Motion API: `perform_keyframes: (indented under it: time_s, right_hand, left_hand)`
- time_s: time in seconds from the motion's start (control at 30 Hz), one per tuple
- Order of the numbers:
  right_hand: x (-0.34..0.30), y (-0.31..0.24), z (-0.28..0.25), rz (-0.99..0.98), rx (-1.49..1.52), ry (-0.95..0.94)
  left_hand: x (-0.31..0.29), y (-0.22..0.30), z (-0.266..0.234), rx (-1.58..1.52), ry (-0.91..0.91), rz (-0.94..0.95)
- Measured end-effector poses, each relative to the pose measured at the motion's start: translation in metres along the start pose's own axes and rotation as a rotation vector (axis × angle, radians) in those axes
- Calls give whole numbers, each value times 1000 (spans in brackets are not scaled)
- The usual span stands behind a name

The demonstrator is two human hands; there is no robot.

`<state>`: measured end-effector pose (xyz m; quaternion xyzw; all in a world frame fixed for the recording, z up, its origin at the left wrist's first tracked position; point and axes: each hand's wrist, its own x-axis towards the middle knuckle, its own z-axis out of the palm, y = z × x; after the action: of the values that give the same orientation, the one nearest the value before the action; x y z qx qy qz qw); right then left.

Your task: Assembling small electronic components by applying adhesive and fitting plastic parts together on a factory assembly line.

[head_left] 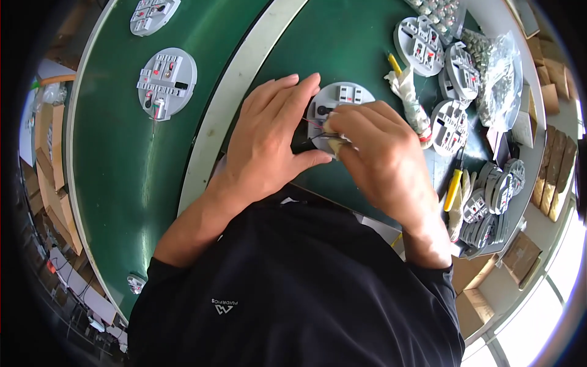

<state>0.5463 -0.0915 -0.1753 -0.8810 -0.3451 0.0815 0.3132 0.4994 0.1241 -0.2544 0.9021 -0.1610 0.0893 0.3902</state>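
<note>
A round grey plastic base (pixel 343 91) with raised compartments lies on the green work surface in front of me. My left hand (pixel 267 137) is at its left edge, fingers stretched out and thumb apart, holding nothing I can see. Bent over the base, my right hand (pixel 380 144) has its fingers closed near the lower part. Pale coverings show at its fingertips. A thin red wire (pixel 313 122) and a dark wire run beside those fingertips. Whatever the right fingers grip is hidden beneath them. A round black part (pixel 322 111) sits on the base between the hands.
To the left, a green belt (pixel 116 183) behind a pale rail (pixel 211 131) carries similar bases (pixel 166 84). At right stand a wrapped tool (pixel 408 101), a yellow-handled tool (pixel 453 189), stacked bases (pixel 486 211) and a clear bag of small metallic parts (pixel 496 82).
</note>
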Motion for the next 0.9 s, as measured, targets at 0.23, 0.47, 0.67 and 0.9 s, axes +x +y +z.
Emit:
perform_keyframes:
  time_s: [0.23, 0.47, 0.67, 0.9]
  right_hand:
    - [3, 5, 13, 4, 138, -2]
    - [-4, 32, 23, -179, 66, 6]
    - [-4, 17, 3, -105, 100, -21]
    - [-42, 58, -28, 495, -487, 130]
  left_hand:
    - [0, -1, 4, -8, 40, 5]
    - [3, 0, 9, -86, 65, -21]
    - [1, -6, 14, -59, 58, -29]
    - [19, -6, 8, -43, -5, -3]
